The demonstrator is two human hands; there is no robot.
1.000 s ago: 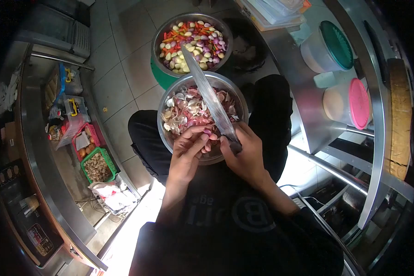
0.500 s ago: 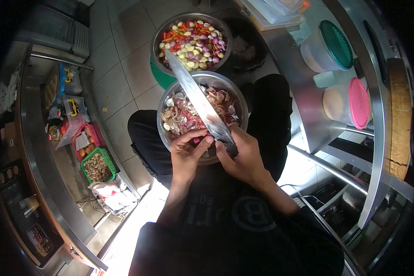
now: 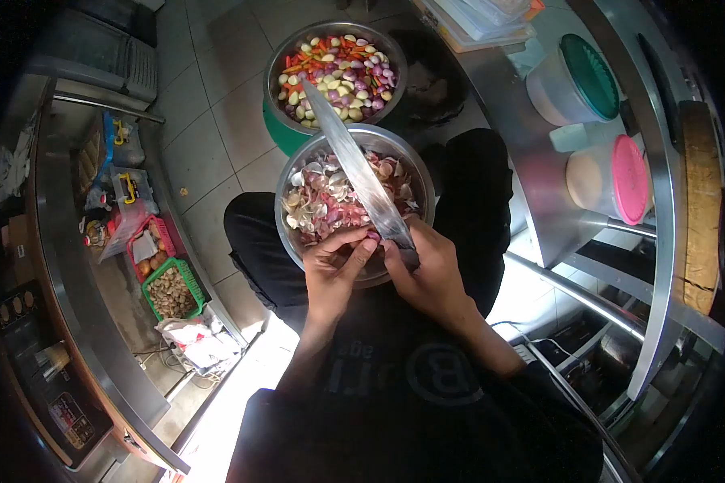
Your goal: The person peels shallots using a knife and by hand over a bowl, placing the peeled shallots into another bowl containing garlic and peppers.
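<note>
My right hand (image 3: 427, 266) is closed on a large knife (image 3: 348, 157), its long blade slanting up and to the left across the bowl. Between the thumb and fingers of my left hand (image 3: 334, 270) is a small purple shallot (image 3: 373, 236), partly hidden by the fingers and close to the blade's lower end. Both hands are over the near rim of a steel bowl (image 3: 425, 173) at my lap, which holds shallot and garlic skins (image 3: 322, 193). Beyond it, a second steel bowl (image 3: 275, 64) contains peeled shallots, garlic cloves and red chillies. The knife tip overlaps that far bowl in the view.
On the left shelf are a green basket (image 3: 197, 294) of garlic-like pieces and a red basket (image 3: 169, 241). Tubs with a green lid (image 3: 590, 78) and a pink lid (image 3: 629, 179) stand on the steel counter (image 3: 532, 193) at right. My knees flank the near bowl.
The knife has tilted slightly, its tip shifting a little to the right. Both hands have moved slightly to the right, and the shallot shows more clearly at my left fingertips.
</note>
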